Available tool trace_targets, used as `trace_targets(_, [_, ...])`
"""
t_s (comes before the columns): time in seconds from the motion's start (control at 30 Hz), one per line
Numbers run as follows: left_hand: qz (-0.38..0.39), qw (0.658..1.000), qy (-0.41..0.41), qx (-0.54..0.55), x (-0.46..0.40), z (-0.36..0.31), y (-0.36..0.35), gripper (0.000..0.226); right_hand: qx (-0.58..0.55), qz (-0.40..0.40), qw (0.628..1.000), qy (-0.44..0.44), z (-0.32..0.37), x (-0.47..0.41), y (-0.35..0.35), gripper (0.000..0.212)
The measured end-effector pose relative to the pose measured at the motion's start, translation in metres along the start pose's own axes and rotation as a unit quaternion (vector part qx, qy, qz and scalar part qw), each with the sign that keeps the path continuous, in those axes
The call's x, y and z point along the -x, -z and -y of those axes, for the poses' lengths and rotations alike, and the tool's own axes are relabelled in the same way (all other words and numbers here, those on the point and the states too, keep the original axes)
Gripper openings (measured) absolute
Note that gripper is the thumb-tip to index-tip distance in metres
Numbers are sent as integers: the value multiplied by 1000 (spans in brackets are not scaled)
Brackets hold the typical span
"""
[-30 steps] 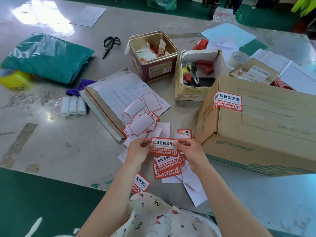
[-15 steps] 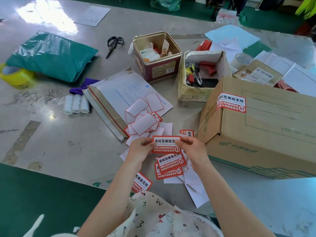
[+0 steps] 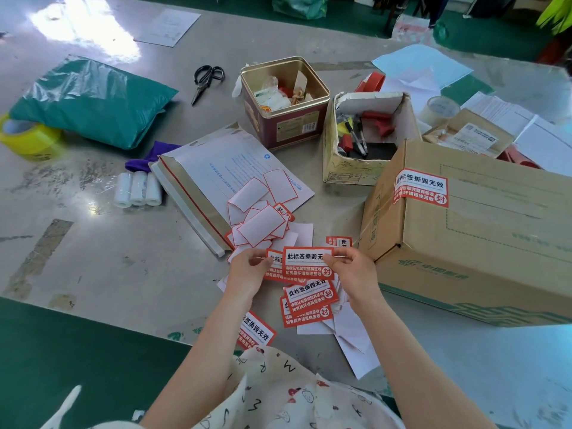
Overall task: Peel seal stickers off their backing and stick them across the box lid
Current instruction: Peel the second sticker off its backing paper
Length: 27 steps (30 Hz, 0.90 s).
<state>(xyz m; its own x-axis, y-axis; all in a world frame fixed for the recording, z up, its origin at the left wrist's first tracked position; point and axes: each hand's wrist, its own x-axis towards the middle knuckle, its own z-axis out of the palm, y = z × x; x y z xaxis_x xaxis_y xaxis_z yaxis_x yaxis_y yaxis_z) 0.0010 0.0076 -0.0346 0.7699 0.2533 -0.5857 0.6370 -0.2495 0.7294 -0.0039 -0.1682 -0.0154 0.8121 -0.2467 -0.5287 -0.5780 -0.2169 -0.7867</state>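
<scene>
At frame centre, the left hand (image 3: 247, 270) and right hand (image 3: 353, 267) pinch opposite ends of a seal sticker (image 3: 308, 263), long axis horizontal; the cardboard box (image 3: 483, 243) lies right, nearer the right hand.

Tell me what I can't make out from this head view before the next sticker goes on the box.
- Whether the held sticker has separated from its backing: its back faces away, and a second sticker overlaps behind it.
- Right end of the cardboard box: cut off by the frame edge.
- Fine print on the seal already on the lid: too small.
- Fingertips of the left hand and right hand: behind the stickers.
</scene>
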Motion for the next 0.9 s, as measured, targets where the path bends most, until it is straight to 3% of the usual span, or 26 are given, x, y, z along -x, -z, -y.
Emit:
trace_targets(0.2, [-42,998,-2,-53,1,12,0,33,7,24,999,-29,0,-2,0,20])
trace_targets(0.37, [-98,988,-71,-96,1,8,0,41,9,36,999,-29,0,-2,-1,12])
trace_targets(0.5, [-6,997,-59,-52,0,-6,-1,33,-2,58,998,-23,4,-2,-1,4])
trace_targets(0.6, [76,995,0,66,4,-9,0,29,2,50,999,-19,5,-2,-2,8])
trace_targets(0.9, [60,993,24,98,-3,-5,-2,27,-6,50,999,-15,5,-3,-2,25])
